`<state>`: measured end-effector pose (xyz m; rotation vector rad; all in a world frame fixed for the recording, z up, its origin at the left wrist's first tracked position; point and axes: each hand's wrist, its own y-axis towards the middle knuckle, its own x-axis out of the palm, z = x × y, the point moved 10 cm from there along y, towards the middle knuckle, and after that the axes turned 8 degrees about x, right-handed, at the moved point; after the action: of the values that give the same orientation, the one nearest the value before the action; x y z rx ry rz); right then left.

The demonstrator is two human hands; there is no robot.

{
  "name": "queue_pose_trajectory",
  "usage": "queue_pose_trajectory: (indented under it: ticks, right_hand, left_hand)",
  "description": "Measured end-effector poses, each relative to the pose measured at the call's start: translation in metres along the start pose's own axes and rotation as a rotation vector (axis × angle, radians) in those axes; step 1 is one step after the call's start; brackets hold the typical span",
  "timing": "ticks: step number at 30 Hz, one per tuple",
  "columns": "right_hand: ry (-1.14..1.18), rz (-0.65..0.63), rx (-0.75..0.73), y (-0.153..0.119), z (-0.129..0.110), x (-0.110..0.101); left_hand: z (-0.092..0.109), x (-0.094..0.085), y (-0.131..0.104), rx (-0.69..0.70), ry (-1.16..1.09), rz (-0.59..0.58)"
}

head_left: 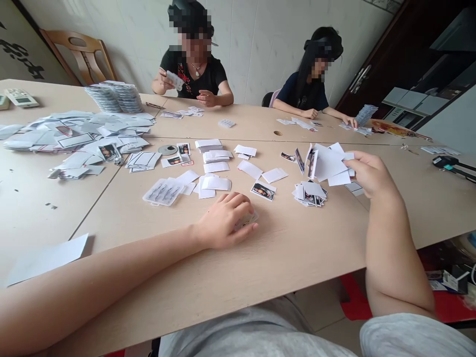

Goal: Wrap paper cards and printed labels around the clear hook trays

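My left hand [227, 220] rests on the table with its fingers curled over a small clear plastic case [248, 219], most of which they hide. Off to the right, my right hand [370, 173] pinches a loose bunch of white cards [329, 163], some showing dark printed faces, just above the tabletop. Below that bunch lies a messy pile of printed cards [311, 192]. One card with a dark picture [263, 190] lies face up between my hands. Another clear case with compartments [163, 192] sits left of my left hand, near several small stacks of white cards [213, 154].
A large heap of white cards [78, 131] covers the table's left side, with stacked clear cases [114, 96] behind it. A tape roll [167, 149] lies mid-table. Across the table [223, 267] sit two people, one holding a clear case [174, 79], the other touching cards.
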<state>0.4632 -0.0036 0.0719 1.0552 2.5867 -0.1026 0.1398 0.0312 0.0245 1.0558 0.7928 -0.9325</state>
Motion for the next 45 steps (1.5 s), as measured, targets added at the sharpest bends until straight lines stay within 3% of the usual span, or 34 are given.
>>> queue_pose_trajectory:
  ticks: [9, 14, 17, 21, 27, 38, 45]
  right_hand:
    - [0.064, -0.380, -0.074, -0.039, -0.018, 0.070]
    - [0.005, -0.445, -0.153, -0.056, -0.026, 0.088]
    - [-0.037, -0.479, -0.180, -0.063, -0.026, 0.096]
    - [-0.041, -0.509, -0.191, -0.066, -0.024, 0.102]
    - [0.097, -0.521, -0.111, -0.060, -0.016, 0.104]
    - [0.326, -0.483, 0.104, -0.048, 0.005, 0.112]
    - [0.374, -0.458, 0.149, -0.041, 0.013, 0.111]
  left_hand:
    - [-0.022, -0.014, 0.009, -0.207, -0.162, 0.108]
    - [-0.047, -0.023, 0.022, -0.437, -0.355, 0.182]
    - [-0.060, -0.019, 0.027, -0.512, -0.498, 0.225]
    - [-0.078, -0.006, 0.022, -0.600, -0.666, 0.324]
    - [-0.096, 0.001, 0.007, -0.695, -0.713, 0.432]
    - [-0.099, -0.003, 0.002, -0.701, -0.724, 0.506]
    - [-0.100, -0.001, 0.002, -0.721, -0.731, 0.501]
